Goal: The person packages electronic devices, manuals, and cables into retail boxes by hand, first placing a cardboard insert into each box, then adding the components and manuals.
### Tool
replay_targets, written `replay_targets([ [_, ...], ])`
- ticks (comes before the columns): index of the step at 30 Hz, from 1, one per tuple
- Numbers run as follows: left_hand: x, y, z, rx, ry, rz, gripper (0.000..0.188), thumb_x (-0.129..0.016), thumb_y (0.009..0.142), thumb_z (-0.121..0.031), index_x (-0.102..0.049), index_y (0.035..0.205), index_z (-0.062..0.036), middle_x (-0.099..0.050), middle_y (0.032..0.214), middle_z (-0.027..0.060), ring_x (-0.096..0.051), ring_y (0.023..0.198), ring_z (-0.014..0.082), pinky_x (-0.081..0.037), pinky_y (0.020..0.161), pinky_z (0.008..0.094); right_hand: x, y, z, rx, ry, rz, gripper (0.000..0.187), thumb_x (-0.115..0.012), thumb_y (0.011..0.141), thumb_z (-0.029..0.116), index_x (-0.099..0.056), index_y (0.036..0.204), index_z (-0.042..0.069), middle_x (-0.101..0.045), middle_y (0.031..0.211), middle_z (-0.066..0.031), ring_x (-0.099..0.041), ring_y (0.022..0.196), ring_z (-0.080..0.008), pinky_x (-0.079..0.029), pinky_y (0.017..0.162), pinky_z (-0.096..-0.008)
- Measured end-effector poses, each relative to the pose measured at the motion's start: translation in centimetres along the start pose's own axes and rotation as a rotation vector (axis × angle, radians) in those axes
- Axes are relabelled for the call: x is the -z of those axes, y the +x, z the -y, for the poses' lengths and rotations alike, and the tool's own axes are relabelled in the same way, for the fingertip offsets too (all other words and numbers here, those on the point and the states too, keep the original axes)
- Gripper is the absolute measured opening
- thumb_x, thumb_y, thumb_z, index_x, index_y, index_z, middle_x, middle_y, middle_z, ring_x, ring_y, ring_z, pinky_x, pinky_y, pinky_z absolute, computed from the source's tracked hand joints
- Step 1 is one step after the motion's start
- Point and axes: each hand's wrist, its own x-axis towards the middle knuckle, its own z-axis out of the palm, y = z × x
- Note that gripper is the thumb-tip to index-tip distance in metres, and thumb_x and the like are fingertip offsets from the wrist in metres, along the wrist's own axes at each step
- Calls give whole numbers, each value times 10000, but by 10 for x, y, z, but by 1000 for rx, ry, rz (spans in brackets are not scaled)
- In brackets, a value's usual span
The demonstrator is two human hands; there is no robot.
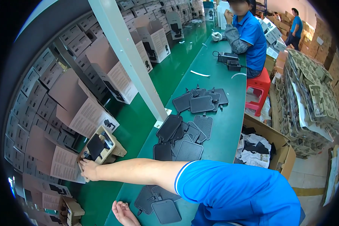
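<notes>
While your right arm stretches across the bench (224, 141) in the head view, your right hand (89, 170) is at the near end of a tan tray (119, 149), below and to the left of the post (133, 64). Its fingers are bent and touch the tray's edge; you cannot tell from here how firmly they hold it. The tray carries a black unit (95, 146) and lies just in front of an open box (88, 121), also left of the post.

Your left hand (125, 214) is well below the post's foot, palm up, fingers loosely curled and apart from the palm, with nothing seen in them. Close to its right, dark pads (166, 211) lie on the bench, partly under your right forearm. A bigger heap (189, 150) of such pads spreads right beside the post's foot, and a smaller cluster (201, 103) lies to the right of the post.

Far below and left of the post sits a second tray (74, 208). Well to the right of the post, beyond the clusters, a co-worker (255, 32) in blue sits on a red stool (260, 81) near a black device (228, 57). An open carton (286, 160) stands right of the post, off the bench.
</notes>
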Motion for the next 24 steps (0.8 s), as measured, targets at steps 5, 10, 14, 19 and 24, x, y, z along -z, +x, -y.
replay_targets([
  [5, -8, -1, -4, -2, -7, -1, 256, -466, 894, -69, -434, 1129, 26, -528, 893, 90, -493, 750, 117, -425, 735, 215, 8, 15, 1, -145, 220, 279, 166, -494, 774, 174, -643, 836, 137, -626, 852, -152, -557, 823, -293, -422, 762, -396],
  [10, -1, -10, -16, -26, 16, -84, 286, -508, 874, -90, -450, 1130, 23, -550, 900, 121, -526, 774, 156, -449, 737, 251, 44, 23, 8, -28, 205, 360, 159, -532, 720, 184, -667, 725, 100, -653, 748, -135, -620, 642, -257, -460, 515, -420],
  [14, -16, 0, -3, -8, -42, -26, 267, -536, 857, -118, -475, 1084, 9, -551, 898, 127, -531, 751, 172, -452, 742, 285, 32, 13, -26, 86, 56, 306, 122, -550, 697, 204, -611, 754, 114, -627, 692, -123, -613, 627, -287, -463, 551, -421],
  [19, -8, -1, -2, -24, -91, -28, 250, -519, 870, -125, -474, 1081, 2, -551, 904, 124, -538, 753, 169, -450, 749, 286, 30, 0, -45, 60, 260, 213, 214, -535, 673, 122, -604, 874, 92, -610, 778, -146, -582, 713, -324, -458, 625, -421],
  [24, -10, -2, 1, -14, -124, 1, 233, -501, 885, -121, -452, 1078, 0, -548, 895, 129, -543, 753, 177, -461, 742, 287, 27, -3, -66, -197, 828, 48, 202, -457, 757, 5, -622, 871, 27, -641, 911, -114, -599, 790, -301, -460, 740, -361],
])
